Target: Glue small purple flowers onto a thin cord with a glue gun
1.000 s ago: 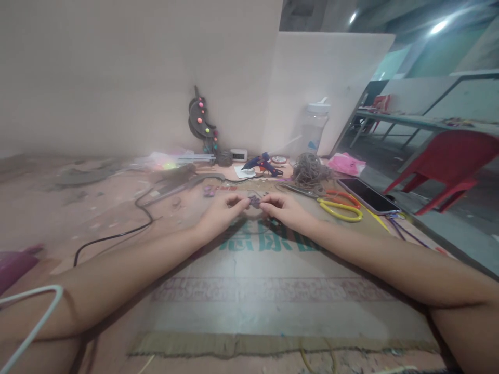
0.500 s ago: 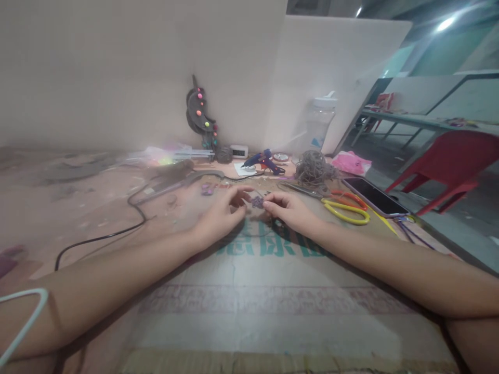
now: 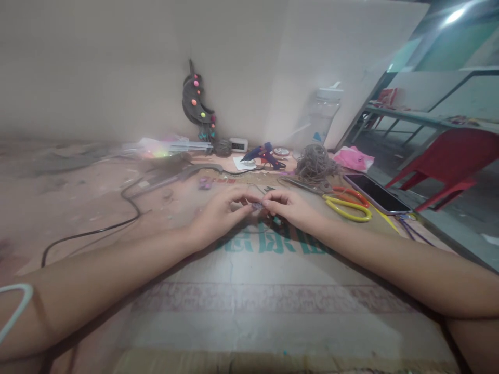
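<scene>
Between my two hands is a small purplish-grey knotted piece (image 3: 257, 205), partly covered by fingers; it looks like yarn work, though its exact kind is too small to tell. My left hand (image 3: 233, 209) pinches its left side between thumb and fingertips. On the opposite side my right hand (image 3: 284, 206) grips it the same way, fingertips close to the left ones. Both hands hover just over a printed cardboard sheet (image 3: 234, 327). A thin strand seems to trail near the fingers. Small purple bits (image 3: 204, 183) lie beyond my left hand.
Behind the hands lie a blue glue gun (image 3: 262, 155), a grey yarn tangle (image 3: 315, 163) and a white timer (image 3: 238, 145). Scissors with yellow and orange handles (image 3: 348, 209) and a phone (image 3: 376, 194) are at right. A bottle (image 3: 326, 114) stands behind. A black cord (image 3: 97, 229) crosses the left.
My left hand's fingers have closed in on the small knotted piece, which my right hand was holding. The camera view has shifted slightly.
</scene>
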`<state>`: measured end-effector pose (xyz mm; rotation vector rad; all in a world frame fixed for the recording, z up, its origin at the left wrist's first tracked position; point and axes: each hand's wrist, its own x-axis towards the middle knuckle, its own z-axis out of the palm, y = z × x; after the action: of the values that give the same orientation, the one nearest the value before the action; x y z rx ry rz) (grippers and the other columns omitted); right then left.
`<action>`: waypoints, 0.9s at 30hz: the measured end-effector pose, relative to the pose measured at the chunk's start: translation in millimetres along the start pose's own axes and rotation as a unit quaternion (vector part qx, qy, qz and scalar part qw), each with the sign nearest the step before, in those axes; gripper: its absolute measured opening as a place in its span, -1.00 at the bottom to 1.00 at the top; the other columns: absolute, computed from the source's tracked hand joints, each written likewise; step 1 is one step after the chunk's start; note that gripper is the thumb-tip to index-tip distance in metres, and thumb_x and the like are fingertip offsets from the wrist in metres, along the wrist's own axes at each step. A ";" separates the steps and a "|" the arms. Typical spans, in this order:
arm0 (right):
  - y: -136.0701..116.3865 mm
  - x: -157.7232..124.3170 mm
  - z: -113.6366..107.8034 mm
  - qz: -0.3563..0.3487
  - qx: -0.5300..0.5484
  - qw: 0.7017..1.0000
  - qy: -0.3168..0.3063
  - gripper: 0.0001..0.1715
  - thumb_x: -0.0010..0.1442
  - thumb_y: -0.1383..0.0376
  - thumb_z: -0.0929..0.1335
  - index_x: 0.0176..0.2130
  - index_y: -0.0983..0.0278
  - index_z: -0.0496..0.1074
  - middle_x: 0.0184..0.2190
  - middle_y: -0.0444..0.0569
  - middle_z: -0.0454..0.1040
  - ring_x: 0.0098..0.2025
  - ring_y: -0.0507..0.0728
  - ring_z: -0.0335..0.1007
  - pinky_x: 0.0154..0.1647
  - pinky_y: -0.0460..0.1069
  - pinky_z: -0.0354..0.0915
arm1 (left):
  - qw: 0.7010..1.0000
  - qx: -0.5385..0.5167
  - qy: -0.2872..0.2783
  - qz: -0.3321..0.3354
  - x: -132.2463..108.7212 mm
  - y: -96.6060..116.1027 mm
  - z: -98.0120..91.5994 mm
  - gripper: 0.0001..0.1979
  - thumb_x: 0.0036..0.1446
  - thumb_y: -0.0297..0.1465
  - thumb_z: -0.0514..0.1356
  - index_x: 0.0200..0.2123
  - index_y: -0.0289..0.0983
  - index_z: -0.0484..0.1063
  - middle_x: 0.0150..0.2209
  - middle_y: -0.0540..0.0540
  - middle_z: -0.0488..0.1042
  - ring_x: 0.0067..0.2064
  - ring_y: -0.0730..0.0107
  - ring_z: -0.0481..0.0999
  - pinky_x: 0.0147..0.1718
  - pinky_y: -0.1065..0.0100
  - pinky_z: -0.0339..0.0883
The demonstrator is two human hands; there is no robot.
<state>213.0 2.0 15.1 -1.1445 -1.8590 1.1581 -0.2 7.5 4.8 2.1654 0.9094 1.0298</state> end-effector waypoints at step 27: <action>9.4 4.0 5.2 -0.007 -0.072 0.997 0.027 -0.71 0.20 0.08 0.37 -0.36 0.25 0.43 -0.50 -0.14 0.46 -0.47 0.03 0.34 -0.40 -0.04 0.27 | 0.988 -0.099 -0.034 -0.116 7.2 -13.5 2.0 -0.73 0.19 -0.19 0.24 -0.24 -0.29 0.54 -0.26 -0.09 0.63 -0.21 0.27 0.59 -0.19 0.29 0.41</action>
<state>210.0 5.9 4.7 -1.2267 -1.9314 0.9881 0.4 20.8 -3.0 1.8697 0.9580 0.8879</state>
